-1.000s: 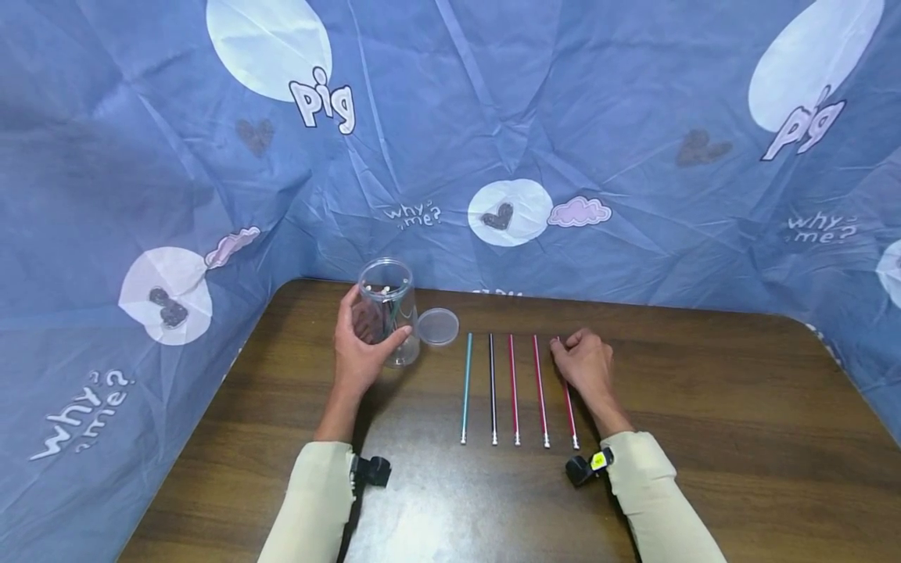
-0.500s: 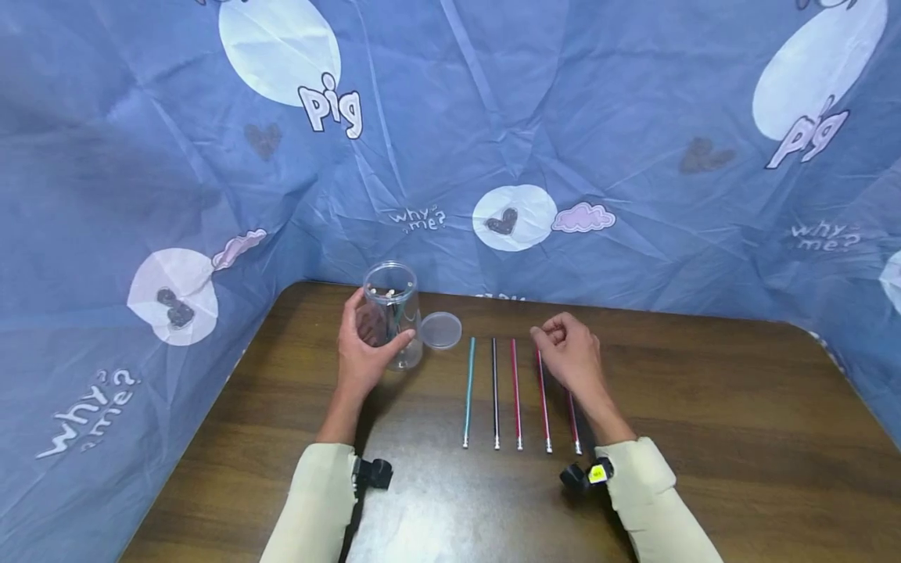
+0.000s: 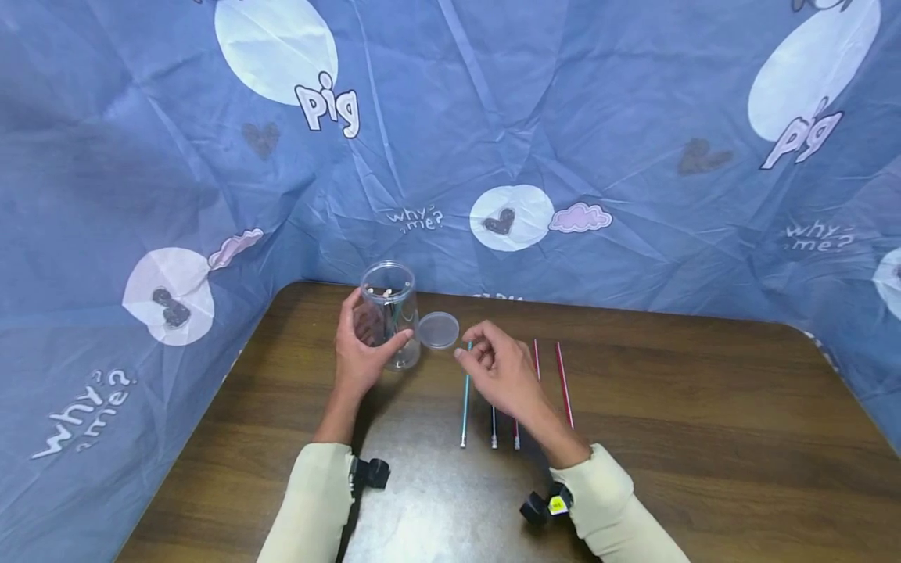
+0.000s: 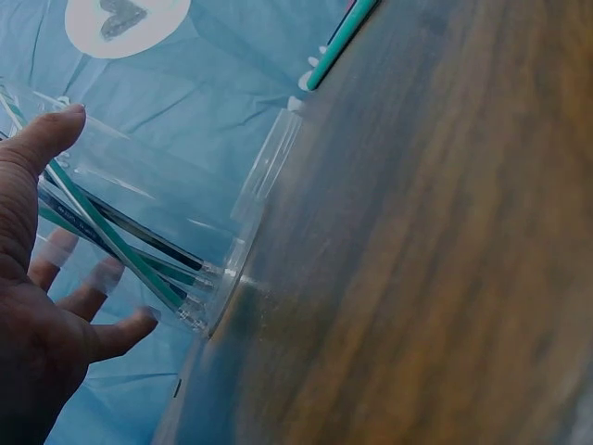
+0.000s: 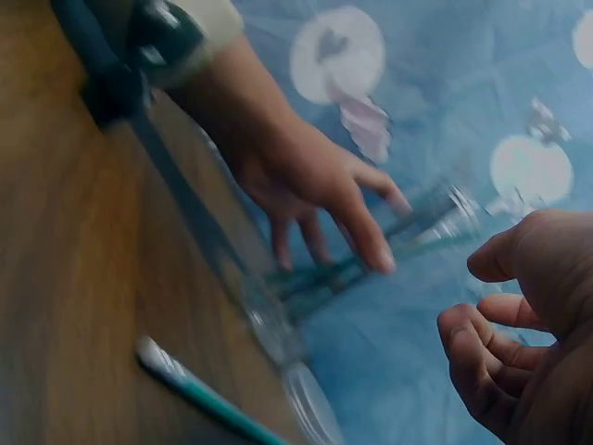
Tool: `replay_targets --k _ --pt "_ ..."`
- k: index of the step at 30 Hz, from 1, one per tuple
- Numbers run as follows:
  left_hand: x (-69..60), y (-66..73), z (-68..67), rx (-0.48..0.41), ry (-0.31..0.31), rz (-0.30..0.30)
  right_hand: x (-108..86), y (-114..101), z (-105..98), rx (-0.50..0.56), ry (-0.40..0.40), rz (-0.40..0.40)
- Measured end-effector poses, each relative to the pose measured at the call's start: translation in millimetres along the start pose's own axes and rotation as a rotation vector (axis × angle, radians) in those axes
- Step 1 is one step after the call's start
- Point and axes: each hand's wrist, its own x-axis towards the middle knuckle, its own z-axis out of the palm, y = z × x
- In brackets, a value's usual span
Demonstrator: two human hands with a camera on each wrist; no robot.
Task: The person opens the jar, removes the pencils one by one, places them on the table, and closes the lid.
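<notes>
My left hand [image 3: 357, 356] grips a clear plastic jar [image 3: 407, 317] that stands upright at the back left of the table. Inside it lean several pencils [image 4: 120, 246], teal and dark, eraser ends visible through the wall in the left wrist view. My right hand [image 3: 507, 375] hovers over a row of pencils, thumb and fingertips close to the far end of the teal pencil [image 3: 465, 407]. Its fingers are loosely bent with a gap to the thumb, holding nothing. A dark pencil [image 3: 494, 430] and three red pencils [image 3: 565, 383] lie alongside, partly covered by the right hand and forearm.
A round clear lid [image 3: 439, 330] lies flat just right of the jar. The brown wooden table [image 3: 704, 438] meets a blue printed cloth [image 3: 633, 266] behind and at the sides. Black wrist cameras [image 3: 376, 473] sit on both cuffs.
My right hand has swept left across the row, from the rightmost red pencil to the teal one. The pencils stay lying where they were. My left hand keeps its hold on the jar.
</notes>
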Motion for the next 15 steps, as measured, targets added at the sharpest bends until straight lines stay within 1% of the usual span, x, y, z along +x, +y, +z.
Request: replay_targets --k 2,5,6,7,9,12,13,14,15 --pt "-0.2 1.0 -1.2 0.009 -0.002 0.003 0.2 -7 10 0.023 -0.028 -0.047" --pt "-0.1 1.5 -2.3 0.017 -0.008 -0.003 4.7 -16 20 0.032 -0.038 -0.126" --pt "0.9 -3.9 -2.4 0.022 -0.006 -0.001 7.3 -19 22 0.032 -0.041 -0.145" --pt "1.2 -3.5 -2.2 0.024 -0.008 -0.003 10.7 -22 23 0.028 -0.039 -0.168" --pt "1.4 -2.8 -2.0 0.022 -0.01 -0.008 18.1 -28 26 0.008 -0.032 -0.206" --pt "1.5 -4.3 -1.5 0.013 -0.017 0.003 28.9 -36 32 -0.041 -0.028 -0.232" --pt "0.4 0.1 -1.7 0.001 -0.023 0.002 32.6 -39 35 -0.067 -0.025 -0.245" --pt "0.5 -1.2 -2.1 -0.007 -0.025 0.004 36.2 -42 37 -0.092 -0.028 -0.25" --pt "1.5 -5.9 -2.3 -0.016 -0.025 0.009 39.8 -45 39 -0.121 -0.03 -0.253"
